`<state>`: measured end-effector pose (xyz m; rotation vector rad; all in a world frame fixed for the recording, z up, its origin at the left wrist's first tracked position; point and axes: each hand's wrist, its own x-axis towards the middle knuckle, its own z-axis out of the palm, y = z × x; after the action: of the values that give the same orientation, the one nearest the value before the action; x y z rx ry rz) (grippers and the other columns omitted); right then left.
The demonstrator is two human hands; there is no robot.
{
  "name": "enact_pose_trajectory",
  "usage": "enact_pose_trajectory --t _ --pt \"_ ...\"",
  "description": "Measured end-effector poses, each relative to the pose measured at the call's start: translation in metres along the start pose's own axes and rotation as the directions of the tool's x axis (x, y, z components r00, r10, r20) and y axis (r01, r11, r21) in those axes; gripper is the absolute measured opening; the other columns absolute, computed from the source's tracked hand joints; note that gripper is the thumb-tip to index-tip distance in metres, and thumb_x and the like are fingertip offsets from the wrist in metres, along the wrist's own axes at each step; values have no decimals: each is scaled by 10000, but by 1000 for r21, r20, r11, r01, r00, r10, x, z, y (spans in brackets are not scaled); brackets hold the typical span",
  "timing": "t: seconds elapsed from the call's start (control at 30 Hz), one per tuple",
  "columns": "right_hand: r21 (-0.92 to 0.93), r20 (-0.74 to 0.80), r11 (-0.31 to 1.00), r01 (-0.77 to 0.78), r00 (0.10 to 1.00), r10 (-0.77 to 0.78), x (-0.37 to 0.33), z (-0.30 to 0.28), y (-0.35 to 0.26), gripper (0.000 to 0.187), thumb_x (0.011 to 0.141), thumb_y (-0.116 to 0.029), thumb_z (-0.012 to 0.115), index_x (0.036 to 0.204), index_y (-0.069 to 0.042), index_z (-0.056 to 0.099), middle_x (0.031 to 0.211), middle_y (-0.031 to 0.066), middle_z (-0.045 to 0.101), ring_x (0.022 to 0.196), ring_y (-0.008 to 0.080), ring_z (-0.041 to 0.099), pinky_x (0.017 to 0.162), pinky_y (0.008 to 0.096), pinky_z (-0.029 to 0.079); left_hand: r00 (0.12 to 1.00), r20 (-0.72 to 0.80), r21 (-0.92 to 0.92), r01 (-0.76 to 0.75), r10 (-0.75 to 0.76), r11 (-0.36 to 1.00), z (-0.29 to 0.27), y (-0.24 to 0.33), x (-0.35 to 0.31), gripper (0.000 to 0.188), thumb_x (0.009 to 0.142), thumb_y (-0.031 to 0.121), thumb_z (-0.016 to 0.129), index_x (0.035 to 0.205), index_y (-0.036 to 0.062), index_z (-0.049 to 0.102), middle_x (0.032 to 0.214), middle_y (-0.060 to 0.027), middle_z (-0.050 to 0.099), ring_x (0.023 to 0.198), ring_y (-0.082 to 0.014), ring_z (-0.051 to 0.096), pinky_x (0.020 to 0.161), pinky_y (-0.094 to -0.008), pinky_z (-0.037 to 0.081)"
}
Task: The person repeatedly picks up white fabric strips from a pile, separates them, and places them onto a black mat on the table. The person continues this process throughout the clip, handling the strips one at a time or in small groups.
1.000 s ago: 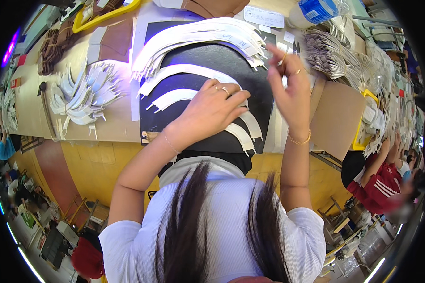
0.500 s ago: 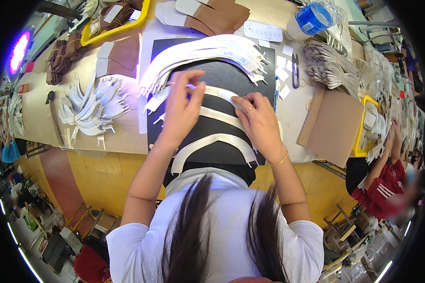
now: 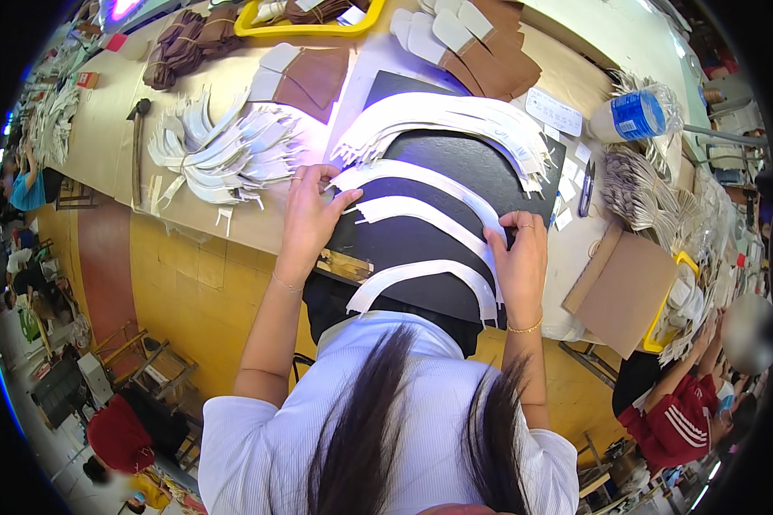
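Note:
A black board [image 3: 455,159] lies tilted at the table edge in front of me. Across it arches a curved white strip [image 3: 429,174], pinched at its left end by the thumb and fingers of my left hand [image 3: 311,210]. My right hand [image 3: 522,253] grips near the strip's right end, fingers curled and partly hiding it. Closer to me lie two more arched strips, a middle strip [image 3: 421,215] and a near strip [image 3: 425,273], both flat on the board. Beyond the held strip sits a fanned stack of white strips [image 3: 438,112].
A tied bundle of white strips [image 3: 223,159] and a hammer [image 3: 137,146] lie left. Brown pieces [image 3: 313,77] and a yellow tray [image 3: 309,30] are at the back. Right are a blue-labelled bottle [image 3: 631,116], snips [image 3: 587,189], grey bundles [image 3: 640,189] and cardboard [image 3: 623,283].
My left hand has come down from above the board to the strip's left end. My right hand has slid down toward its right end. The view has shifted and turned.

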<state>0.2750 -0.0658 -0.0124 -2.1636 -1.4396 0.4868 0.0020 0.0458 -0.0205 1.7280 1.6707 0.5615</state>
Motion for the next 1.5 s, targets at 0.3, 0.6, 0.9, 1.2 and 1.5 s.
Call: enact_pose_trajectory --t 0.3,0.6,0.9,1.2,1.5 --pt "266 162 946 -188 976 148 10 -17 10 210 849 -68 755 1039 2 697 866 73 692 733 156 601 704 295 501 976 163 -259 181 -141 949 -14 -7 -11 206 814 68 807 925 7 645 772 18 595 671 -52 502 613 -210 414" --pt "533 56 843 -74 997 52 56 -52 13 247 921 -130 726 1105 26 675 881 6 662 752 58 554 679 207 453 974 225 -691 174 -20 702 -37 23 17 189 836 21 790 947 24 637 834 -8 646 758 -66 585 714 -189 479" --pt "616 -12 788 -20 999 34 77 -64 19 297 923 -109 720 1178 27 651 979 31 665 878 66 588 771 203 471 968 248 -727 166 29 666 -43 59 37 231 853 42 766 1054 5 660 883 -15 673 772 -66 593 715 -191 469" --pt "-134 -135 985 105 983 -123 30 -47 17 258 864 -117 746 1095 -27 674 1006 91 645 912 228 619 814 326 497 948 315 -454 190 -43 870 4 4 7 223 880 100 751 1062 -15 691 883 -9 678 711 -36 543 638 -192 436" --pt "186 68 802 567 807 -586 66 37 -63 136 820 -81 722 951 -48 711 943 78 639 890 271 615 800 380 503 935 -48 117 -345 352 931 15 7 -6 173 846 94 709 1011 41 707 975 -134 614 956 -322 582 846 -424 470"
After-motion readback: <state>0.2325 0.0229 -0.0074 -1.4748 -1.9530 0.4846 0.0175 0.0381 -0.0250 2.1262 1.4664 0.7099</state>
